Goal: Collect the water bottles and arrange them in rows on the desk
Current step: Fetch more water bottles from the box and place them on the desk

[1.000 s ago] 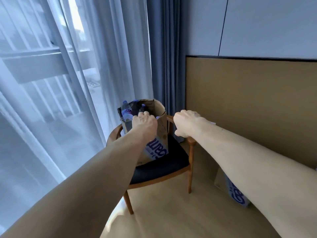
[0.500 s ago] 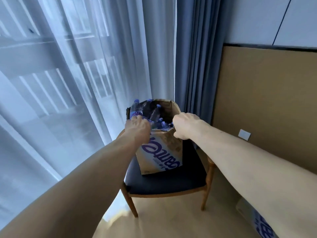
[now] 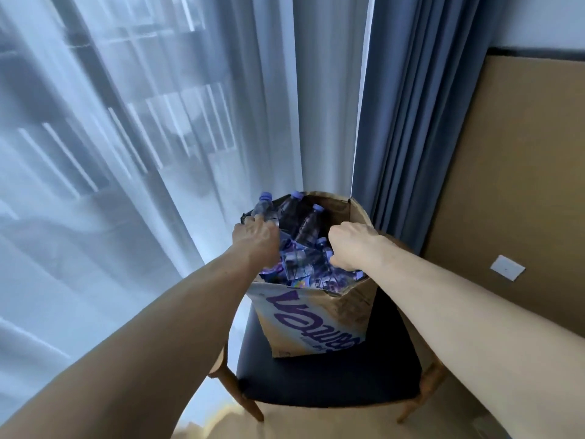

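Observation:
An open cardboard box (image 3: 316, 321) with purple lettering stands on a chair and holds several clear water bottles (image 3: 300, 261) with purple caps, some upright, some lying. My left hand (image 3: 256, 240) is at the box's left rim, fingers curled around an upright bottle (image 3: 265, 206) there. My right hand (image 3: 351, 245) reaches into the right side, knuckles up, fingers curled down onto a bottle whose cap (image 3: 321, 242) shows beside it. Both palms hide the grips.
The wooden chair (image 3: 332, 378) has a dark seat and stands on a light floor. Sheer white curtains (image 3: 158, 153) hang to the left, a blue curtain (image 3: 411, 122) behind. A tan wall panel (image 3: 522, 185) with a white socket plate (image 3: 507, 267) is on the right.
I have come closer to the chair and look down into the box. Both hands went from above the box's rim to inside it, onto the bottles.

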`<control>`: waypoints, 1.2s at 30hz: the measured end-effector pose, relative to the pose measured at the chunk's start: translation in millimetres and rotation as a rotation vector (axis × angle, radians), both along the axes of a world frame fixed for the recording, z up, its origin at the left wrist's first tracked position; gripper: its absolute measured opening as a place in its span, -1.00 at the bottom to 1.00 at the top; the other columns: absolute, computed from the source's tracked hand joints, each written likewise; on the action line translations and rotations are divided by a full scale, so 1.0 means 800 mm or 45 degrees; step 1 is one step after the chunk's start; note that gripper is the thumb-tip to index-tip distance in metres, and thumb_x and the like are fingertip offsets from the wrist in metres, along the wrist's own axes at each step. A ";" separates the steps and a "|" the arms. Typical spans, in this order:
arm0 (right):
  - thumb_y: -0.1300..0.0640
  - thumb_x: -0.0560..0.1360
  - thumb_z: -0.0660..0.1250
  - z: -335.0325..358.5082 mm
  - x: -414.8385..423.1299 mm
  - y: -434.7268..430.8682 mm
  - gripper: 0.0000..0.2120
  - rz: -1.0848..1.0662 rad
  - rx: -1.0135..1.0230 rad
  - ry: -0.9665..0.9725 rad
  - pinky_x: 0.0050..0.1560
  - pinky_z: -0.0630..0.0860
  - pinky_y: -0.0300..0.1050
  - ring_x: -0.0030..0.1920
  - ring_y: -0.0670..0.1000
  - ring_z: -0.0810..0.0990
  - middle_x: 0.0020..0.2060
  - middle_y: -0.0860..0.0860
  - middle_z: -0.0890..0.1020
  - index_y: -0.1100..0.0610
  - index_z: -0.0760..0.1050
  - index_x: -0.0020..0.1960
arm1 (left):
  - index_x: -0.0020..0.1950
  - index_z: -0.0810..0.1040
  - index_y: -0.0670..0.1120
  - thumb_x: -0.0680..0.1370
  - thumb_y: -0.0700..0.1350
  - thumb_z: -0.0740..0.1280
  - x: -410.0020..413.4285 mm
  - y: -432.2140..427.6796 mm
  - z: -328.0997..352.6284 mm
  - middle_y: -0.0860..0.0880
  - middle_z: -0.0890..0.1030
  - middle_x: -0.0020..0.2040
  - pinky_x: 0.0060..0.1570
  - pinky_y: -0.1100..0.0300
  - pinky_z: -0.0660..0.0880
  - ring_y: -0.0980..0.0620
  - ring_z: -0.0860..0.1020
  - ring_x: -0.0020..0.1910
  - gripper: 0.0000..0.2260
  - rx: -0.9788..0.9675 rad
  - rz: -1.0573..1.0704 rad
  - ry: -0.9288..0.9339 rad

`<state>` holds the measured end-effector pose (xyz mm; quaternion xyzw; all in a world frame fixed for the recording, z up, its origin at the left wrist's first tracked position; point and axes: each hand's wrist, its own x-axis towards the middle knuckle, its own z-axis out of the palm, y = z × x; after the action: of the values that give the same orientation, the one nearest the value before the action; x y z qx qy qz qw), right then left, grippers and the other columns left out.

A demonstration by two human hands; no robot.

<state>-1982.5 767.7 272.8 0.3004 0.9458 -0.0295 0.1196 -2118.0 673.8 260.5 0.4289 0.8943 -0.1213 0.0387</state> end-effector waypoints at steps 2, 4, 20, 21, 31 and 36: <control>0.17 0.52 0.30 -0.019 -0.016 0.015 -0.81 0.010 -0.034 -0.054 -0.13 0.39 -0.09 0.08 0.16 0.56 0.09 0.12 0.55 0.19 0.49 0.11 | 0.31 0.39 -0.12 0.51 -0.04 0.38 -0.016 0.012 -0.013 -0.15 0.37 0.33 0.21 0.01 0.38 -0.15 0.37 0.30 -0.59 0.002 0.009 -0.040; 0.15 0.52 0.31 -0.038 -0.030 0.027 -0.78 0.028 -0.076 -0.112 -0.11 0.40 -0.07 0.09 0.17 0.55 0.11 0.13 0.54 0.19 0.49 0.15 | 0.31 0.37 -0.14 0.52 -0.03 0.37 -0.029 0.023 -0.025 -0.17 0.35 0.34 0.19 0.01 0.38 -0.16 0.36 0.29 -0.58 0.022 0.029 -0.064; 0.08 0.62 0.16 -0.159 -0.102 0.095 -0.47 0.213 -0.109 -0.301 0.19 0.40 0.06 0.33 0.24 0.35 0.40 0.21 0.26 0.20 0.10 0.51 | 0.43 0.16 -0.07 0.49 0.09 0.41 -0.100 0.126 -0.079 -0.22 0.39 0.26 0.12 -0.07 0.41 -0.23 0.38 0.24 -0.35 0.332 0.479 -0.186; 0.08 0.62 0.16 -0.161 -0.104 0.096 -0.49 0.222 -0.093 -0.291 0.19 0.40 0.05 0.33 0.24 0.33 0.40 0.21 0.25 0.20 0.12 0.51 | 0.44 0.14 -0.07 0.48 0.09 0.42 -0.101 0.128 -0.085 -0.22 0.39 0.25 0.13 -0.07 0.40 -0.24 0.39 0.22 -0.33 0.331 0.489 -0.151; 0.21 0.58 0.20 -0.161 -0.108 0.093 -0.53 0.298 0.005 -0.321 0.20 0.41 0.01 0.37 0.17 0.26 0.37 0.17 0.29 0.24 0.18 0.44 | 0.39 0.08 0.02 0.36 0.02 0.45 -0.083 0.102 -0.086 -0.14 0.38 0.15 -0.15 0.04 0.40 -0.19 0.46 0.07 -0.26 0.546 0.630 -0.326; 0.26 0.60 0.14 -0.149 -0.109 0.096 -0.58 0.364 0.009 -0.393 0.25 0.39 0.00 0.38 0.17 0.31 0.38 0.17 0.33 0.25 0.22 0.44 | 0.45 0.01 0.06 0.33 0.10 0.49 -0.063 0.071 -0.074 -0.12 0.31 0.17 -0.20 0.08 0.41 -0.14 0.46 -0.13 -0.13 0.541 0.638 -0.355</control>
<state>-2069.9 844.6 153.3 0.1644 0.9494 0.0373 0.2649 -2168.5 730.7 201.3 0.2073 0.9631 0.1404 0.0988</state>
